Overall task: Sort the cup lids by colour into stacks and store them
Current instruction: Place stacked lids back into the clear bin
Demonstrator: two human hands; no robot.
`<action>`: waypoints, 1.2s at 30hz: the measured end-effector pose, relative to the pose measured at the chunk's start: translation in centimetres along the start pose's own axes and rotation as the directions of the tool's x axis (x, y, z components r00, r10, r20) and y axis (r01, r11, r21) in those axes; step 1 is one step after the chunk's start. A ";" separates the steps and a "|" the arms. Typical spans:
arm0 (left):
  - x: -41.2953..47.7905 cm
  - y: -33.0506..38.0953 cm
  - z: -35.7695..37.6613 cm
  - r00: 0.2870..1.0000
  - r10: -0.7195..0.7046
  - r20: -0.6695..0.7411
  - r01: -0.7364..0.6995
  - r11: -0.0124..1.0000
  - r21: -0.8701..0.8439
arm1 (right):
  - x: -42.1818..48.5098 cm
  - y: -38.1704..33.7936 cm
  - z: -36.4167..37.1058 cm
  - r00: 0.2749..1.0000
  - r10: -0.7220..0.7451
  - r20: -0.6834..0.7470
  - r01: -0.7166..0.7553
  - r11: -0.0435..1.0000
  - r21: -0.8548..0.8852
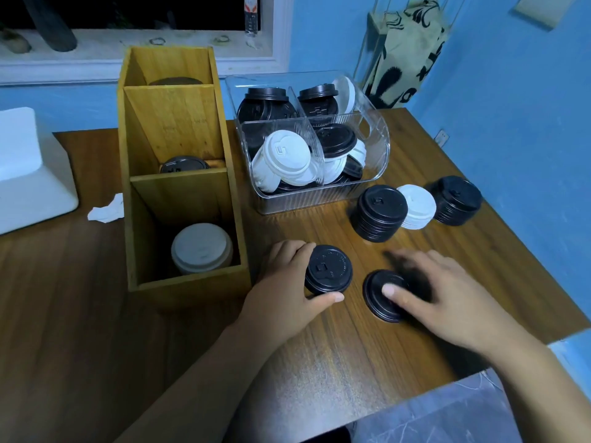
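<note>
My left hand [284, 282] grips a short stack of black lids [329, 268] standing on the wooden table [335, 362]. Just right of it, my right hand [438, 292] is blurred; its thumb lies on a single black lid [380, 295] flat on the table. Behind them stand a tall black stack [379, 212], a low white stack [417, 206] and another black stack [455, 199]. A clear plastic bin [319, 199] holds several mixed black and white lids.
A wooden organiser [140, 193] with three compartments stands at the left; its front slot holds a white lid stack [201, 247], its middle slot a black lid [184, 164]. A crumpled tissue [107, 209] and a white foam block [28, 174] lie further left.
</note>
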State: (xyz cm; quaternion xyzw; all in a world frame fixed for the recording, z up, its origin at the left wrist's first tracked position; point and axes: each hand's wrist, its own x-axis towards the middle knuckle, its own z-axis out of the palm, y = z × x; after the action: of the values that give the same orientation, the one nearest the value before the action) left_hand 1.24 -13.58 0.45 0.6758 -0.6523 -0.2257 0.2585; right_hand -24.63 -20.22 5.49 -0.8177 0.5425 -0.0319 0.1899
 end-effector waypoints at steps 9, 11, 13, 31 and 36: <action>-0.1 0.1 0.1 1.000 -0.023 -0.001 0.023 1.000 0.000 | -0.4 0.4 1.3 0.970 -0.188 -0.156 0.224 0.939 0.261; -0.1 0.0 0.2 0.999 -0.033 -0.002 0.033 0.999 -0.006 | 0.4 -1.0 1.0 0.952 -0.203 -0.230 0.271 0.909 0.318; 0.0 0.1 0.2 0.999 -0.039 -0.006 0.039 0.999 -0.013 | 1.5 -2.8 1.4 0.931 -0.267 -0.251 0.334 0.899 0.282; 0.2 -0.7 0.6 0.998 0.017 -0.054 -0.019 0.999 -0.041 | 4.9 -6.3 4.8 0.941 -0.303 -0.153 0.336 0.896 0.291; 0.0 -0.6 0.5 0.997 0.036 -0.065 -0.038 0.999 -0.034 | 5.3 -7.3 3.6 0.941 -0.333 -0.060 0.338 0.934 0.112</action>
State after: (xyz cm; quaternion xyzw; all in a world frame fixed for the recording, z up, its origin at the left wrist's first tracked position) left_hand 1.35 -13.63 -0.31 0.6657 -0.6521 -0.2107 0.2953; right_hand -15.18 -21.52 3.87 -0.8844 0.3958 -0.1129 0.2200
